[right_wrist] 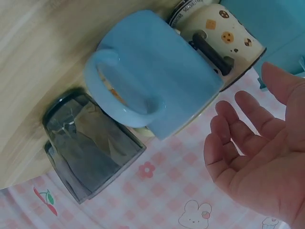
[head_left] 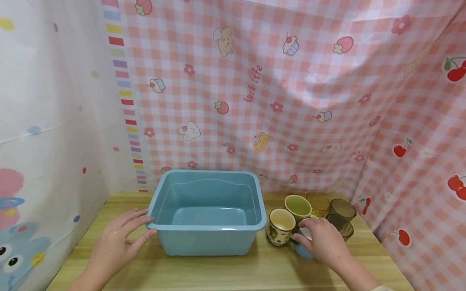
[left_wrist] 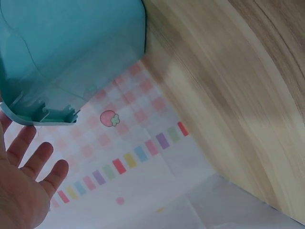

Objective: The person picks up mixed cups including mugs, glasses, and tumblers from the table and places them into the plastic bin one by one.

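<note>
A light blue plastic basin [head_left: 207, 243] stands on the wooden table. My left hand [head_left: 115, 242] is at its left rim, with fingertips right at the edge and fingers extended; the left wrist view shows those fingers spread beside the basin [left_wrist: 86, 45]. Over a blue mug [head_left: 303, 251] hovers my right hand [head_left: 325, 241], partly covering it in the head view. In the right wrist view, loosely bent fingers are apart from the blue mug [right_wrist: 157, 62], whose handle faces the camera. Left of it stands a cream mug [head_left: 278, 235] with a cookie pattern and dark handle.
Behind the blue mug are a yellow-green mug [head_left: 297, 205] and an amber glass [head_left: 318, 203]. Smoky grey glasses [head_left: 343, 208] stand at the right. Pink checked cloth [head_left: 233, 101] hangs behind the table [head_left: 204, 273], with a white curtain [head_left: 65, 121] on the left.
</note>
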The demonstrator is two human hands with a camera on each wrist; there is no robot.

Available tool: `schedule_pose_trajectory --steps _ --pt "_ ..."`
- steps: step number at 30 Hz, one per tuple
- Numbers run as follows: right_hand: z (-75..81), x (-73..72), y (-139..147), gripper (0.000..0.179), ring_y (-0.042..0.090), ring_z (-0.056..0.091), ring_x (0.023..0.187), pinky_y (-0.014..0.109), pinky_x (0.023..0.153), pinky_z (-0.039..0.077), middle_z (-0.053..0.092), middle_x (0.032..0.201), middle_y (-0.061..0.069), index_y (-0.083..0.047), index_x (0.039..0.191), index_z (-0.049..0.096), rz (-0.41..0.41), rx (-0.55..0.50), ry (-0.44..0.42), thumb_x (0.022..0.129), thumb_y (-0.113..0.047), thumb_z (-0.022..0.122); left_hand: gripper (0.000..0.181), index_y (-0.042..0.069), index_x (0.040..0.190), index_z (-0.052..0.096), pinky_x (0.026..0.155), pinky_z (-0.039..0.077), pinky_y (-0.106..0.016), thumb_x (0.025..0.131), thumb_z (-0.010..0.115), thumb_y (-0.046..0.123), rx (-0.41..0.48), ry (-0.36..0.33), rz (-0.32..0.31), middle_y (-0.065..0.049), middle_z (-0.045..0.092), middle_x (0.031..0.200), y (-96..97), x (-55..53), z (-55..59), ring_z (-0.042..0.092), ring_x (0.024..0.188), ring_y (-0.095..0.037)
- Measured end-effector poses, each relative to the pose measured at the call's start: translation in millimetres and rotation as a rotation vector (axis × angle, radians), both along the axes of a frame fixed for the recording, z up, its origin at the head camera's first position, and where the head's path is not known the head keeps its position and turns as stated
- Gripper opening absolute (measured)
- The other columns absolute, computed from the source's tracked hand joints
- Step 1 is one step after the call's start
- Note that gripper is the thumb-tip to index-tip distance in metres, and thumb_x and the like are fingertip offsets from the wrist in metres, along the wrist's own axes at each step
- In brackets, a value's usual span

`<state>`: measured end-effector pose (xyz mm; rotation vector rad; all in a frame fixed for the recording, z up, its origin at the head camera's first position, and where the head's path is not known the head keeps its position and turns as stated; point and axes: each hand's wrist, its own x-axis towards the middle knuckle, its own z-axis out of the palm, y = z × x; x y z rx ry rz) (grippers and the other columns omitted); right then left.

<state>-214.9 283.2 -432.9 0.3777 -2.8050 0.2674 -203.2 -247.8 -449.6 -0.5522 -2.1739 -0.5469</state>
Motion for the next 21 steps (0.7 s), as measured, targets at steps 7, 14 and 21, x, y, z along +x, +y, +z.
schedule_pose_trajectory --steps 7,14,21 --pt "-8.3 0.7 -4 0.025 0.029 0.070 0.094 0.052 0.080 0.058 0.079 0.101 -0.002 -0.017 0.098 0.077 0.010 0.062 0.096 0.088 -0.038 0.087 0.058 0.016 0.111 0.083 0.117 0.019 0.000 0.097 0.061 0.068 0.013 0.023 -0.025 -0.012 0.080 0.122 0.7 -1.1 -0.6 0.074 0.111 -0.038" --pt "-16.3 -0.5 -6 0.025 0.035 0.069 0.104 0.054 0.084 0.057 0.078 0.108 0.005 -0.016 0.095 0.077 -0.006 0.109 0.147 0.087 -0.037 0.089 0.054 0.016 0.112 0.083 0.116 0.021 0.000 0.097 0.065 0.065 0.021 0.031 -0.032 -0.011 0.080 0.124 0.0 -1.3 -2.9 0.074 0.111 -0.036" --pt "-25.7 -3.5 -8 0.023 0.038 0.068 0.113 0.059 0.092 0.057 0.076 0.119 0.011 -0.014 0.095 0.080 -0.008 0.147 0.158 0.085 -0.032 0.090 0.049 0.017 0.113 0.082 0.116 0.022 0.000 0.096 0.071 0.061 0.013 0.021 -0.023 -0.010 0.080 0.124 -0.2 -0.2 -3.2 0.074 0.111 -0.034"
